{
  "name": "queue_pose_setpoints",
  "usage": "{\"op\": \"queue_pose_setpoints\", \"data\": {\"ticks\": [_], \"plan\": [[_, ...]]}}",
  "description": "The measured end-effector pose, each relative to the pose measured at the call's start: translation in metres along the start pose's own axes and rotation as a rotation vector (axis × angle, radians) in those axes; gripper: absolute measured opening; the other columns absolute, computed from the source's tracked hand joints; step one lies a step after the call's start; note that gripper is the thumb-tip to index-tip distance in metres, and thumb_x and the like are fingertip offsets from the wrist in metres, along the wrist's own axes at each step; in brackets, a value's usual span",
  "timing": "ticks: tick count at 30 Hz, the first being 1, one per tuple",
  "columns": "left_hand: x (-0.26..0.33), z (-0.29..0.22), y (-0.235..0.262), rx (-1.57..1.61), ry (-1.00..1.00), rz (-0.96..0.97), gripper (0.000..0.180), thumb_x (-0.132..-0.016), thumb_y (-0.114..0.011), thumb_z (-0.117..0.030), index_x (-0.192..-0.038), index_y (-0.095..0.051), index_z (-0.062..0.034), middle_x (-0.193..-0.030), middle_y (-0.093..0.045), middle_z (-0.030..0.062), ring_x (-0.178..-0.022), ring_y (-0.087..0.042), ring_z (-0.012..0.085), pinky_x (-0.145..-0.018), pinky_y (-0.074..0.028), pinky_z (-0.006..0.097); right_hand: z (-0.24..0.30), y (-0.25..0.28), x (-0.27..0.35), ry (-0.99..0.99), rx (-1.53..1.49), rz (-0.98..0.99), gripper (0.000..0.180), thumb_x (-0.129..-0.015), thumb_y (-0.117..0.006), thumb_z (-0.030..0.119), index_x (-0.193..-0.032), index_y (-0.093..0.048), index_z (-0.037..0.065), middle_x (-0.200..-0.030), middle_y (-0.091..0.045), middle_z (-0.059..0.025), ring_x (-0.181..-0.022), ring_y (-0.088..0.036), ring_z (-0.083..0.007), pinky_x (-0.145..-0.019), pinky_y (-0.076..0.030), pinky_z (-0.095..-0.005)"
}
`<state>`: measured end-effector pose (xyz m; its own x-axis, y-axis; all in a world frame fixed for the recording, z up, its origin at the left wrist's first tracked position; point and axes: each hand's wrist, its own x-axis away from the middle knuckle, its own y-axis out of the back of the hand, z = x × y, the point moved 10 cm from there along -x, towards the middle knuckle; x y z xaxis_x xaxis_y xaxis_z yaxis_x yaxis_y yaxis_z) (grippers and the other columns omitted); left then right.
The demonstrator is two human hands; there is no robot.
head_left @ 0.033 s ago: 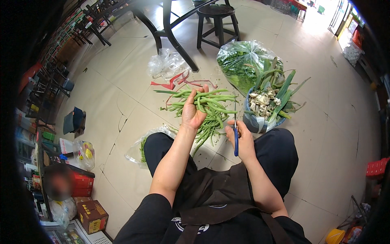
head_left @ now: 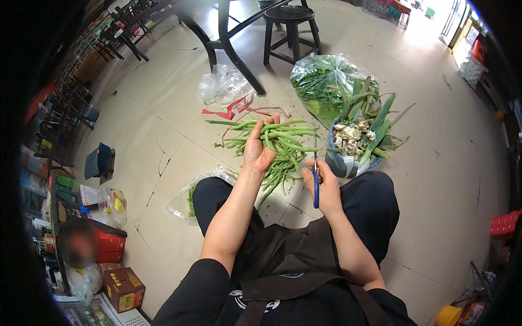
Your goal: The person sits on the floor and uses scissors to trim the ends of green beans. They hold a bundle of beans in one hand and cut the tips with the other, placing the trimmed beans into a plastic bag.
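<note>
My left hand [head_left: 260,146] is closed round a bunch of green beans [head_left: 288,129], held up over the floor with the bean ends pointing right. Blue-handled scissors [head_left: 316,187] are gripped in my right hand [head_left: 328,190]. Their blades stand upright at the right ends of the bunch; whether they touch a bean I cannot tell. Below the bunch, a loose pile of green beans [head_left: 280,171] lies on the tiles. By my left knee sits a clear plastic bag [head_left: 179,204] with more beans inside.
A lined bucket [head_left: 342,165] of leek leaves and pale scraps stands near my right knee, before a clear bag of leafy greens [head_left: 318,89]. Beyond are red ribbon [head_left: 225,113], a crumpled plastic bag [head_left: 223,84], a dark stool [head_left: 291,16] and table legs [head_left: 239,60]. Boxes [head_left: 124,288] stand at left.
</note>
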<state>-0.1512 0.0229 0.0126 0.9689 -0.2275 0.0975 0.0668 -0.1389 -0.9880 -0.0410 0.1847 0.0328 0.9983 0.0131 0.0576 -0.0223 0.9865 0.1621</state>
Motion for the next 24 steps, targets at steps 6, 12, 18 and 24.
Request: {"op": "queue_pose_setpoints", "data": {"ticks": [6, 12, 18, 24], "plan": [[0.002, 0.003, -0.002, -0.074, -0.029, -0.056, 0.02, -0.099, -0.053, -0.022, -0.099, -0.06, -0.0035, -0.106, -0.065, 0.006, -0.119, -0.057, 0.0212, -0.109, -0.037, 0.053, 0.0, 0.004, 0.005, -0.055, -0.012, -0.081, 0.027, -0.092, -0.066, 0.029, -0.099, -0.06, 0.003, -0.068, -0.055, 0.0006, -0.056, -0.052, -0.0047, -0.053, -0.042, -0.0198], [0.002, -0.005, 0.0, -0.102, -0.084, -0.077, 0.018, -0.098, -0.055, -0.022, -0.094, -0.06, -0.0054, -0.104, -0.066, 0.0057, -0.12, -0.056, 0.0221, -0.107, -0.038, 0.055, 0.009, 0.009, 0.008, -0.115, -0.163, -0.093, 0.025, -0.092, -0.065, 0.027, -0.093, -0.059, 0.003, -0.063, -0.055, 0.0009, -0.051, -0.051, -0.0041, -0.047, -0.039, -0.0189], [0.003, -0.016, -0.005, -0.106, -0.141, -0.031, 0.016, -0.097, -0.057, -0.021, -0.093, -0.06, -0.0066, -0.103, -0.067, 0.0065, -0.121, -0.055, 0.0243, -0.106, -0.04, 0.055, 0.011, 0.013, 0.005, 0.061, -0.115, -0.132, 0.026, -0.092, -0.066, 0.026, -0.098, -0.059, 0.003, -0.065, -0.052, 0.003, -0.056, -0.048, -0.0036, -0.053, -0.04, -0.0208], [0.007, -0.014, -0.018, -0.156, -0.142, 0.056, 0.015, -0.097, -0.058, -0.022, -0.094, -0.062, -0.0081, -0.102, -0.067, 0.0067, -0.12, -0.055, 0.0245, -0.105, -0.042, 0.047, -0.001, -0.01, 0.007, -0.107, -0.242, 0.104, 0.026, -0.094, -0.062, 0.028, -0.1, -0.058, 0.003, -0.066, -0.056, 0.0001, -0.054, -0.051, -0.0049, -0.051, -0.039, -0.0192]]}}
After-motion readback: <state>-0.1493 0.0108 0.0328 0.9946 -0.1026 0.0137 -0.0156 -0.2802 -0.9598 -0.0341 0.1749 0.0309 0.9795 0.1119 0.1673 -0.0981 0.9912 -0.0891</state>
